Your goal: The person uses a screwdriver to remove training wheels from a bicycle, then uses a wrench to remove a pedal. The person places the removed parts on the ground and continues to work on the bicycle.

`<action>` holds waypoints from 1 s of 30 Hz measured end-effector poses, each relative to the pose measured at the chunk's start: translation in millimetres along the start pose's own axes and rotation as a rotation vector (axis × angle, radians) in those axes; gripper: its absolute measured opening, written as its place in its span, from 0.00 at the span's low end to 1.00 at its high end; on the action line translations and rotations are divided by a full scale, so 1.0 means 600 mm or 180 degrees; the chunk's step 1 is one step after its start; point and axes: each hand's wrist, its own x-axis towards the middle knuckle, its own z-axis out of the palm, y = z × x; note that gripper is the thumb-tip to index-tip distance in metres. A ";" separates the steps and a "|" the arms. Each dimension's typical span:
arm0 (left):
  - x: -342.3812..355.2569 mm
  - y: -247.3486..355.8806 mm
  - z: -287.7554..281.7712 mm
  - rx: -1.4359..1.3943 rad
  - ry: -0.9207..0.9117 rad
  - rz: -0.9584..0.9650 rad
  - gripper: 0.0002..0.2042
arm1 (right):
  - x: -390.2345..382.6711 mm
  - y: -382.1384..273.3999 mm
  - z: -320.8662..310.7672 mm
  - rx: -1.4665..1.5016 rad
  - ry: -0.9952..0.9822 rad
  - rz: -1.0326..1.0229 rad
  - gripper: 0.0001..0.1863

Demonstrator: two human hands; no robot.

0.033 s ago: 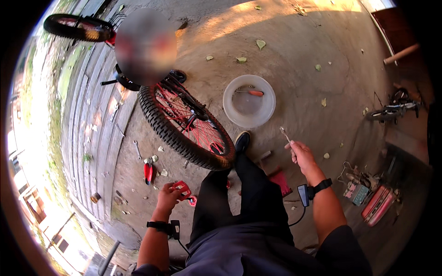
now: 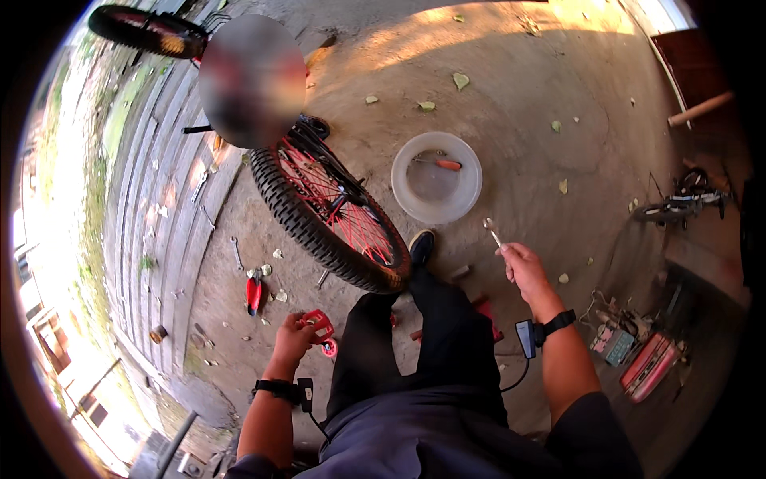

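My left hand (image 2: pixel 294 337) is closed around a red bicycle pedal (image 2: pixel 318 324), held low beside my left leg. Pinched in my right hand (image 2: pixel 523 270) is a silver wrench (image 2: pixel 493 231), its head pointing up and away from me. Between and ahead of the hands stands a bicycle wheel with a knobby black tire (image 2: pixel 295 215) and red spokes; neither hand touches it. A round blurred patch hides part of the bicycle beyond it. Right of the wheel, a whitish plastic tub (image 2: pixel 403 195) holds an orange-red-handled tool (image 2: pixel 448 165), perhaps a screwdriver.
On the ground at left lie another wrench (image 2: pixel 237 253) and a red-handled tool (image 2: pixel 254 295). A small red wheel-like piece (image 2: pixel 329 348) is below the pedal. Wooden planks (image 2: pixel 171 215) run along the left. A red box-like item (image 2: pixel 650 373) and a small bicycle (image 2: pixel 685 199) are at right.
The whole view has shifted slightly, with the tub and bicycle wheel a little farther right. Both hands keep hold of the same things, and the wrench stands a little differently angled.
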 end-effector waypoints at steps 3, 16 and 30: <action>0.026 -0.032 0.010 -0.0515 0.0053 0.0113 0.23 | 0.024 -0.024 0.031 -0.0093 -0.0054 -0.0225 0.11; 0.228 -0.177 0.116 -0.0680 0.0703 0.0173 0.21 | 0.312 -0.064 0.059 -0.0671 -0.0915 -0.0469 0.08; 0.532 -0.410 0.145 -0.0489 0.0858 0.0538 0.26 | 0.540 -0.076 0.163 -0.0862 -0.2185 -0.1342 0.09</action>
